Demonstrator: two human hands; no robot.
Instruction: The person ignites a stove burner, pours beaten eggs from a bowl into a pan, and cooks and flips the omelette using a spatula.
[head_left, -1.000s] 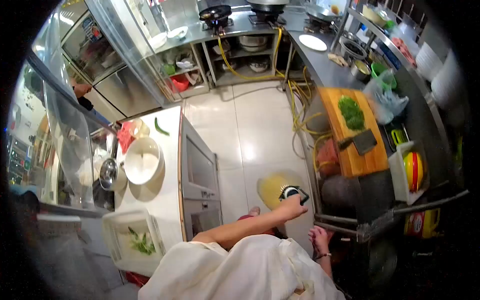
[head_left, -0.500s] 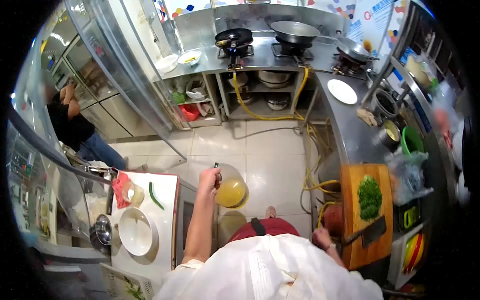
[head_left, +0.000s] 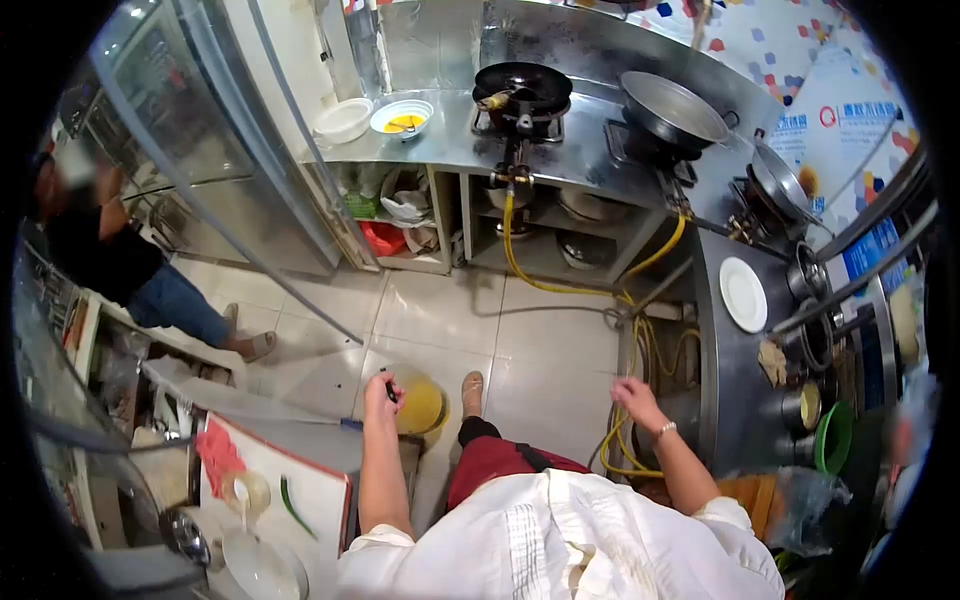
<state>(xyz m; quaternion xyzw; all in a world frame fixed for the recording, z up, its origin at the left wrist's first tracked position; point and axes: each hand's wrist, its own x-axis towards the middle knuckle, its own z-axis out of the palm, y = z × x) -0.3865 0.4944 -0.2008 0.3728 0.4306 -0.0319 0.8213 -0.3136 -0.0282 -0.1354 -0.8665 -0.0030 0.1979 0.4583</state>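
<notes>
My left hand (head_left: 383, 397) is closed on the dark handle of a see-through jug of yellow liquid (head_left: 424, 408), held low over the tiled floor. Its fingers partly hide the handle. Out to the right, away from the counter, my right hand (head_left: 637, 402) has loosely bent fingers, apart, and nothing visible in it. A table (head_left: 325, 480) at lower left carries a green chili (head_left: 297, 507), a white bowl (head_left: 262, 568) and a small clear container (head_left: 245, 492).
Ahead is a steel counter (head_left: 440, 150) with a black wok (head_left: 522, 88), a large pan (head_left: 676, 108) and a bowl with yellow contents (head_left: 402, 120). Yellow hoses (head_left: 645, 370) trail on the floor. A white plate (head_left: 743, 294) lies right. A person (head_left: 120, 240) stands left behind glass.
My view has moved forward, nearer the stoves. The jug has travelled along in my left hand. My right hand has come up and forward from beside the cutting board.
</notes>
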